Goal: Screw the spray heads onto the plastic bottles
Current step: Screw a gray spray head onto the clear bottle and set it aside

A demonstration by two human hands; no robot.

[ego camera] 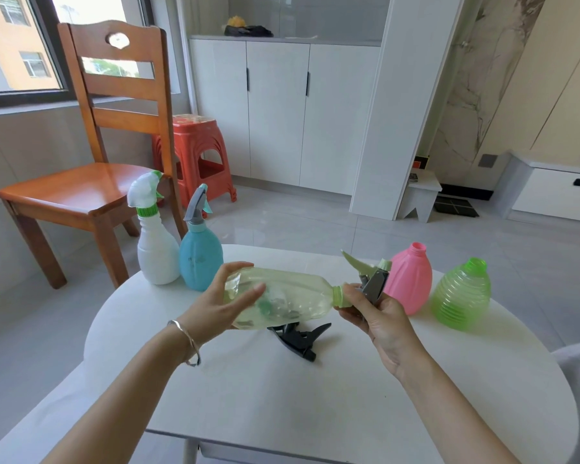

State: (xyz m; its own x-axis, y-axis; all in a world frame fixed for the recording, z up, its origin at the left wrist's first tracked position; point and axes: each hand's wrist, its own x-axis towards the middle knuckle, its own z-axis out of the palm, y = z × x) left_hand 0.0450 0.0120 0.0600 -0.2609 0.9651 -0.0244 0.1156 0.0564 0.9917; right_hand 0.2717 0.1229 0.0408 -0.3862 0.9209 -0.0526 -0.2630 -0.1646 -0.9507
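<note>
A clear pale-yellow bottle lies sideways in the air above the white table. My left hand grips its base end. My right hand holds the grey-and-green spray head at the bottle's neck. At the back left stand a white bottle and a blue bottle, each with a spray head on. Two bottles with open necks stand at the right, one pink and one ribbed green. A loose dark spray head lies on the table under the held bottle.
A wooden chair stands beyond the table's left side, with a red plastic stool behind it. White cabinets line the back wall. A small white step stool sits on the floor at the right.
</note>
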